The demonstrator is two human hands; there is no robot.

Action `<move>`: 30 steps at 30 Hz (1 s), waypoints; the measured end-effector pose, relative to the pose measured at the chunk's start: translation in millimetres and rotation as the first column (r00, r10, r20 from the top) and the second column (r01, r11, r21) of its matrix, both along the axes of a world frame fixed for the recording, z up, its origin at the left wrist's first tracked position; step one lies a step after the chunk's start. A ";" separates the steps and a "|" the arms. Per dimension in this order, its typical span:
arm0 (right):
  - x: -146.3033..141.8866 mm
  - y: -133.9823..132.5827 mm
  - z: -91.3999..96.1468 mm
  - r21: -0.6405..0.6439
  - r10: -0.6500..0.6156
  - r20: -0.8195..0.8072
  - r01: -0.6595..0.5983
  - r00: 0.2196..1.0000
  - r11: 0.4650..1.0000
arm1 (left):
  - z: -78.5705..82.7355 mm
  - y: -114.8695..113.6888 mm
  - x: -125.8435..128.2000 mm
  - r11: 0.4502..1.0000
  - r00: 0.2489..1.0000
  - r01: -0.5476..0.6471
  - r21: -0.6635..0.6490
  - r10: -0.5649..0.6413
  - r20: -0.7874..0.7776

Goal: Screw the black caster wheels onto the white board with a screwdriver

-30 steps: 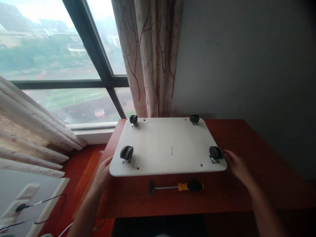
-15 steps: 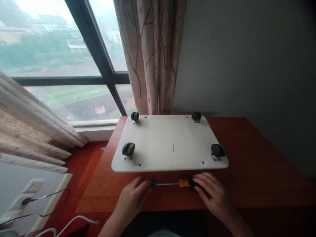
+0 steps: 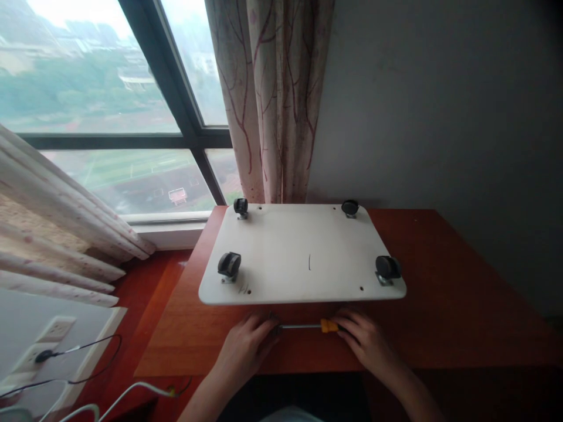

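Observation:
Between my two hands, in front of the white board, a screwdriver (image 3: 328, 326) with a yellow and black handle lies level, its metal shaft pointing left. My right hand (image 3: 363, 334) grips the handle, the fingers covering its black end. At the tip, the fingers of my left hand (image 3: 248, 340) close around a cluster of small dark screws (image 3: 275, 327), mostly hidden now. Beyond them rests the white board (image 3: 285, 246) with rounded corners, a black caster (image 3: 229, 266) near each corner, wheels up. Small holes show in the board near the casters.
The board lies on a reddish-brown wooden table (image 3: 448, 293). A window (image 3: 97, 181) and patterned curtains (image 3: 281, 105) stand behind and to the left. Wall sockets (image 3: 57, 329) with a black plug and white cables (image 3: 141, 385) are at the lower left.
My right hand has slid left along the screwdriver handle, closer to the shaft. My left hand has shifted slightly right and now covers more of the screws. The board has not moved.

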State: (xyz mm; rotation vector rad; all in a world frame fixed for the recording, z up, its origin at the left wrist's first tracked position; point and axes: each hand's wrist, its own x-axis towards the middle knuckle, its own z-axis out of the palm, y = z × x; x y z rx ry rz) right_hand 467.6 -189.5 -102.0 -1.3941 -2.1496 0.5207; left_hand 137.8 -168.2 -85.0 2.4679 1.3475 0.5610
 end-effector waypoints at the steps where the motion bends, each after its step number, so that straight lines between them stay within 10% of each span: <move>1: 1.8 -0.7 -1.1 -0.006 -0.004 -0.014 0.004 1.000 1.000 | -0.3 0.0 1.2 1.000 1.000 0.011 -0.001 -0.011 -0.003; 16: 19.7 -9.8 -2.9 -0.001 -0.054 -0.029 0.054 0.998 0.999 | 9.6 12.4 21.1 0.980 0.959 0.080 -0.182 -0.126 -0.256; 30: 21.6 -10.6 13.8 0.070 -0.035 -0.027 0.037 0.999 0.997 | 10.6 20.3 45.8 0.960 0.976 0.130 -0.248 -0.169 -0.141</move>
